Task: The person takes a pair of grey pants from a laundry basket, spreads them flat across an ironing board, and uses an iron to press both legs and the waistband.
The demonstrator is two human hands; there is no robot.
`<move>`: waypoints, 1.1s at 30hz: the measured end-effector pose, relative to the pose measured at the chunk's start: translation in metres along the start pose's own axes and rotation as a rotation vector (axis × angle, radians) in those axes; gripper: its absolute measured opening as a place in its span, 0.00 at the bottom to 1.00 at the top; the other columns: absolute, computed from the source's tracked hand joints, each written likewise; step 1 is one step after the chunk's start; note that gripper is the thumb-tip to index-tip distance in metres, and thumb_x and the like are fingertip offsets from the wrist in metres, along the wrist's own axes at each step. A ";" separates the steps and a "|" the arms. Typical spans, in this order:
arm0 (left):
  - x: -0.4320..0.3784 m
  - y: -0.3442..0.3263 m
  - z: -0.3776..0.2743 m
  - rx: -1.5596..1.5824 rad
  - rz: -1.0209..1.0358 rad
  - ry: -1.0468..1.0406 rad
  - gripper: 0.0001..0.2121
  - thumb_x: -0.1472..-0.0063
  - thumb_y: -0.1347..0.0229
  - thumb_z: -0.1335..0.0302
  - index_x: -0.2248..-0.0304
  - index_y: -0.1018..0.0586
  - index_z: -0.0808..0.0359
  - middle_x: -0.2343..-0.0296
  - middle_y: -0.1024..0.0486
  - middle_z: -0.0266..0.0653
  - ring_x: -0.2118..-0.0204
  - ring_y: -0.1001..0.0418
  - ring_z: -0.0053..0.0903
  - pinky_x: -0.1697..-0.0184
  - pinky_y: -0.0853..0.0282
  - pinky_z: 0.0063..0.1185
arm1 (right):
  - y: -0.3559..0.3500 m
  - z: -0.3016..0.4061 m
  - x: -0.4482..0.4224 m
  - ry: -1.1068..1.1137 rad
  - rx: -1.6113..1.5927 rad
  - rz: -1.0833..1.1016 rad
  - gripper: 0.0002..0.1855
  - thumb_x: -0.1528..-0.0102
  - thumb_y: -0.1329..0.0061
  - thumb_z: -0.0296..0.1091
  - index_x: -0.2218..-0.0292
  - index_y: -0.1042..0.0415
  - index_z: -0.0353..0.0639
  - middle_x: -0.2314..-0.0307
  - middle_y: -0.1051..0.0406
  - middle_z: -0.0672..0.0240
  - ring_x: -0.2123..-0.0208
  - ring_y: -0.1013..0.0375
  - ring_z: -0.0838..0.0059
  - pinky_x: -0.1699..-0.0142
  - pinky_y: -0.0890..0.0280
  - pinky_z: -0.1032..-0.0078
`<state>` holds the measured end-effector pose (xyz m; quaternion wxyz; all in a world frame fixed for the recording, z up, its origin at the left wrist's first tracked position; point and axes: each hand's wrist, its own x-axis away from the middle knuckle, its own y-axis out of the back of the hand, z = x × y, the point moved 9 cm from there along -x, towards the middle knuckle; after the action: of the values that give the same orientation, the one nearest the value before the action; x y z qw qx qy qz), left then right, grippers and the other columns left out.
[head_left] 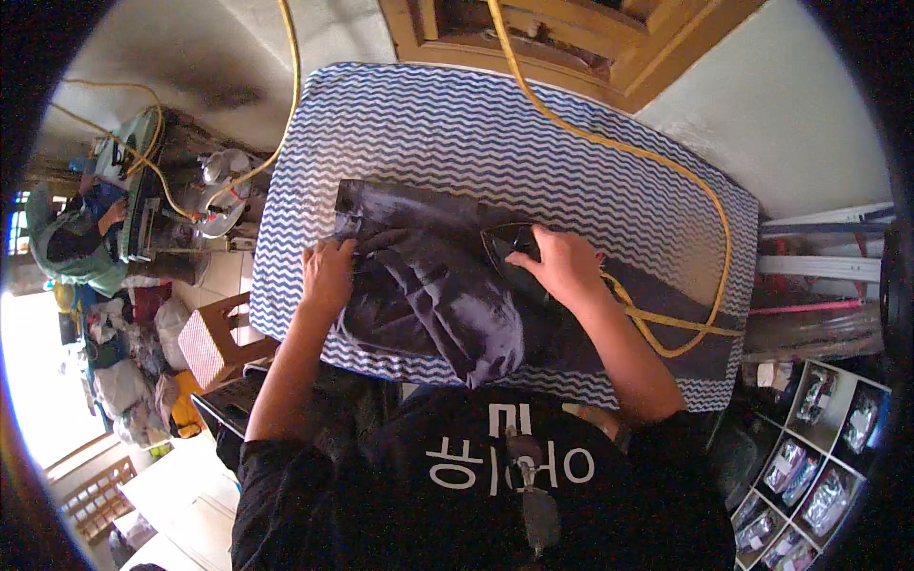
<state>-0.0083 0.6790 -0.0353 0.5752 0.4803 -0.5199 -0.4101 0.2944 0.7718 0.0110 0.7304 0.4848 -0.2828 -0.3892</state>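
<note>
Dark trousers (428, 300) lie across an ironing table covered in blue-and-white zigzag cloth (443, 128). Their upper part is bunched and creased on the left, while a flatter stretch of dark fabric runs off to the right. My left hand (328, 275) has its fingers curled on the left edge of the trousers, near the waist. In my right hand (564, 264) is the handle of a steam iron (500, 246), its pointed front facing left. The iron rests on the fabric; my hand hides part of its body.
A yellow hose (725, 235) loops over the table's right side near my right forearm. At far left, another person (71, 243) is at a second ironing station (132, 185). A stool (221, 342) and bundled cloth stand left; shelves with packed garments (807, 464) stand lower right.
</note>
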 end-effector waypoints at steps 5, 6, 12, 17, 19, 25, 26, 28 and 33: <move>0.016 0.022 0.009 0.322 -0.155 0.035 0.14 0.46 0.51 0.72 0.59 0.27 0.57 0.69 0.29 0.41 0.61 0.33 0.37 0.56 0.43 0.34 | -0.011 0.043 -0.038 0.117 0.028 -0.012 0.24 0.55 0.48 0.53 0.75 0.36 0.38 0.85 0.32 0.55 0.79 0.30 0.52 0.73 0.37 0.60; 0.011 0.030 0.011 0.361 -0.284 0.006 0.13 0.46 0.50 0.71 0.60 0.26 0.58 0.70 0.27 0.44 0.63 0.30 0.38 0.59 0.39 0.34 | -0.031 0.042 -0.044 0.163 -0.005 -0.001 0.23 0.55 0.48 0.52 0.75 0.36 0.38 0.85 0.32 0.55 0.79 0.30 0.52 0.74 0.37 0.59; -0.039 0.015 0.063 0.362 -0.212 0.307 0.17 0.45 0.50 0.60 0.62 0.27 0.64 0.71 0.26 0.52 0.67 0.28 0.46 0.63 0.34 0.36 | -0.055 0.075 -0.084 0.210 -0.016 0.005 0.22 0.54 0.49 0.52 0.75 0.36 0.39 0.84 0.32 0.55 0.78 0.30 0.52 0.74 0.37 0.61; -0.044 -0.044 0.081 0.484 0.051 0.421 0.24 0.48 0.48 0.53 0.60 0.30 0.66 0.64 0.29 0.57 0.62 0.30 0.49 0.58 0.36 0.37 | -0.059 0.100 -0.106 0.320 -0.067 -0.009 0.23 0.54 0.50 0.53 0.75 0.37 0.39 0.83 0.31 0.55 0.77 0.29 0.52 0.74 0.37 0.60; -0.025 -0.052 0.082 0.533 0.051 0.454 0.27 0.50 0.47 0.50 0.61 0.30 0.67 0.67 0.28 0.57 0.62 0.30 0.50 0.58 0.36 0.36 | -0.063 0.103 -0.117 0.337 -0.067 0.000 0.23 0.54 0.50 0.53 0.76 0.37 0.39 0.83 0.31 0.56 0.78 0.29 0.53 0.74 0.37 0.60; 0.004 -0.074 0.104 0.944 0.026 0.544 0.24 0.53 0.39 0.57 0.67 0.28 0.71 0.76 0.26 0.42 0.72 0.29 0.26 0.66 0.35 0.22 | -0.075 0.138 -0.155 0.443 -0.035 0.041 0.24 0.53 0.51 0.56 0.76 0.37 0.39 0.83 0.31 0.57 0.78 0.29 0.56 0.74 0.37 0.64; 0.004 -0.076 0.102 1.034 0.032 0.507 0.22 0.52 0.39 0.58 0.68 0.27 0.71 0.76 0.27 0.40 0.72 0.29 0.25 0.66 0.35 0.21 | -0.075 0.145 -0.159 0.466 -0.051 0.048 0.24 0.53 0.51 0.55 0.77 0.37 0.39 0.84 0.31 0.57 0.78 0.29 0.56 0.74 0.37 0.64; 0.002 -0.079 0.096 1.183 0.115 0.505 0.15 0.49 0.41 0.63 0.71 0.26 0.69 0.76 0.27 0.33 0.71 0.32 0.18 0.66 0.37 0.18 | -0.080 0.155 -0.169 0.486 -0.076 0.068 0.24 0.54 0.51 0.55 0.77 0.37 0.40 0.84 0.32 0.56 0.78 0.29 0.56 0.74 0.37 0.64; 0.009 -0.086 0.094 1.713 0.137 0.615 0.08 0.45 0.45 0.68 0.71 0.26 0.65 0.77 0.30 0.27 0.74 0.36 0.13 0.67 0.41 0.14 | -0.086 0.172 -0.182 0.569 -0.119 0.071 0.23 0.54 0.51 0.54 0.77 0.37 0.40 0.84 0.32 0.57 0.78 0.29 0.57 0.74 0.36 0.64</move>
<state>-0.0980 0.6413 -0.1183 0.1585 0.7993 -0.4976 0.2973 0.0358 0.8221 -0.0115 0.8207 0.5206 -0.0600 -0.2277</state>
